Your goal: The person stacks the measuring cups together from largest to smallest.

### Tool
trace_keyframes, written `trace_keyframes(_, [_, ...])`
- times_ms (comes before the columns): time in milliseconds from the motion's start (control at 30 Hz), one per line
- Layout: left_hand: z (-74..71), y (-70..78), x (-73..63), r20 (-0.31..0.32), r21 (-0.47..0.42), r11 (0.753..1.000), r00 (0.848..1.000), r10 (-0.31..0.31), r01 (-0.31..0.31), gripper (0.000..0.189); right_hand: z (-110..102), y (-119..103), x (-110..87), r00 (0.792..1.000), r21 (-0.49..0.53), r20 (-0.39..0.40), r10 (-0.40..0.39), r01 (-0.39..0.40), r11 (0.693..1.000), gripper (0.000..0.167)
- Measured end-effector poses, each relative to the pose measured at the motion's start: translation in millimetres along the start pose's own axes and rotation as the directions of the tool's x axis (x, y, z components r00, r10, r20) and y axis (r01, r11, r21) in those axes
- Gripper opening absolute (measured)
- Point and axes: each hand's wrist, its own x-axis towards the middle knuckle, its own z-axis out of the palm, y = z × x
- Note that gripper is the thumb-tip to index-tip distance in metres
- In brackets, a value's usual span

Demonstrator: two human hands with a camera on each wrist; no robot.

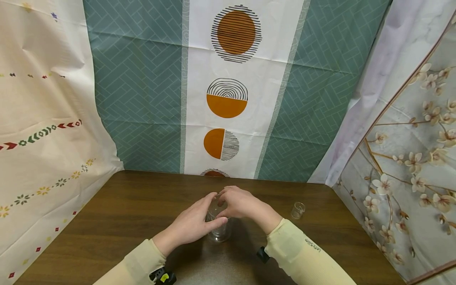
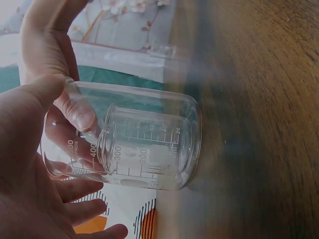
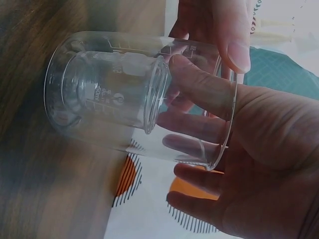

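Note:
A large clear glass beaker [image 2: 174,99] with white graduations stands upright on the table, and a smaller glass beaker [image 3: 114,89] sits inside it near the bottom. My left hand [image 1: 194,219] is around the large beaker's rim, thumb on one side and fingers on the other, several fingers stretched out straight. From the right, my right hand [image 1: 236,202] reaches over the rim. Its thumb and some fingertips are inside the large beaker, right by the smaller beaker's rim, while its other fingers stay outside the glass.
A third, tiny glass beaker [image 1: 298,210] stands on the brown wooden table [image 1: 117,206] to the right of my right hand. Patterned cloths hang along the back [image 1: 142,87], left [image 1: 46,103] and right [image 1: 402,190] of the table.

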Motion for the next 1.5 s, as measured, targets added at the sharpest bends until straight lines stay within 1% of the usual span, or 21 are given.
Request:
trace_keyframes(433, [-0.4,0.0,-1.1,-0.008,-0.002,1.0,1.0,0.018,-0.018,0.097,-1.9,0.5,-3.1,0.999,0.014,-0.029,-0.038,0.038,0.999,0.035])
trace_keyframes(900, [-0.3,0.2,-0.6,-0.009,0.007,1.0,1.0,0.011,-0.011,0.099,-1.3,2.5,-7.3,0.994,0.039,-0.087,-0.06,0.064,0.997,0.037])
trace_keyframes(1267, [-0.4,1.0,-0.8,-0.014,0.01,1.0,1.0,0.015,-0.015,0.097,0.3,3.8,-11.5,0.991,0.028,-0.122,-0.052,0.056,0.998,0.039])
trace_keyframes(1500, [-0.6,2.1,-1.4,-0.012,0.005,1.0,1.0,0.009,-0.009,0.095,1.7,5.3,-14.6,0.986,0.015,-0.149,-0.07,0.073,0.997,0.041])
